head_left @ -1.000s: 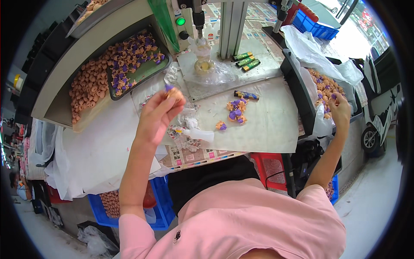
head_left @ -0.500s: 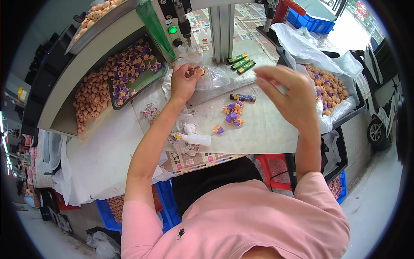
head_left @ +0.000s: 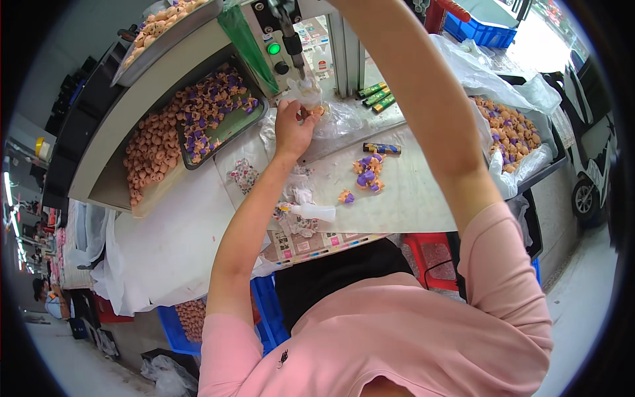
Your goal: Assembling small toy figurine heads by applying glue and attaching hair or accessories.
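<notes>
Left hand [head_left: 293, 128] pinches a small orange part [head_left: 316, 111] right under the press machine's [head_left: 288, 26] tip, fingers closed on it, over crinkled clear plastic wrap [head_left: 340, 119]. Right arm reaches up past the top edge; right hand out of view, grip can't be told. Bench [head_left: 410, 198] holds a small pile of orange-purple parts [head_left: 368, 173], a white glue bottle [head_left: 316, 212] lying flat, green markers [head_left: 377, 96]. Dark tray of mixed parts [head_left: 215, 116] sits left.
</notes>
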Action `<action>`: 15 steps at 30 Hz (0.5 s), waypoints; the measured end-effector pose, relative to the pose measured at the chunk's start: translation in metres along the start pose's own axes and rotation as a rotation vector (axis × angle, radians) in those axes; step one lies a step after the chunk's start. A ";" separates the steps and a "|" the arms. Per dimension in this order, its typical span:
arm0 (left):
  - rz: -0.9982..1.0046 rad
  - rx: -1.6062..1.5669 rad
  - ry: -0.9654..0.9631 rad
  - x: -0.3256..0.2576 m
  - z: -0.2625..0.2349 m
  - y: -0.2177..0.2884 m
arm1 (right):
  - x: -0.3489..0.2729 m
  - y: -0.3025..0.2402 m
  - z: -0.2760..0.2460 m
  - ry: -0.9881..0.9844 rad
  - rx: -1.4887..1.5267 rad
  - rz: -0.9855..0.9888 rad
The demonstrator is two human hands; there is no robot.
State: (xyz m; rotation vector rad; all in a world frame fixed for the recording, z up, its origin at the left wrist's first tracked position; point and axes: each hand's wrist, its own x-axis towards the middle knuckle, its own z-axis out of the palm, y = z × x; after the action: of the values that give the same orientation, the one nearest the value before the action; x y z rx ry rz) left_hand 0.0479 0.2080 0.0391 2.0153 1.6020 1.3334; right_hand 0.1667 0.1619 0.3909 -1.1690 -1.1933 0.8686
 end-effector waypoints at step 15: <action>-0.146 0.029 0.116 -0.042 -0.118 -0.019 | -0.126 0.230 -0.064 -0.421 -0.356 -0.699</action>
State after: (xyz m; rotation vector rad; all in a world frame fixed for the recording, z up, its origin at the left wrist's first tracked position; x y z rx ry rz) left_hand -0.0536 0.1388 0.0707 1.8268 1.7904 1.4027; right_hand 0.2216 0.0788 0.1406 -0.7492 -2.0026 0.3721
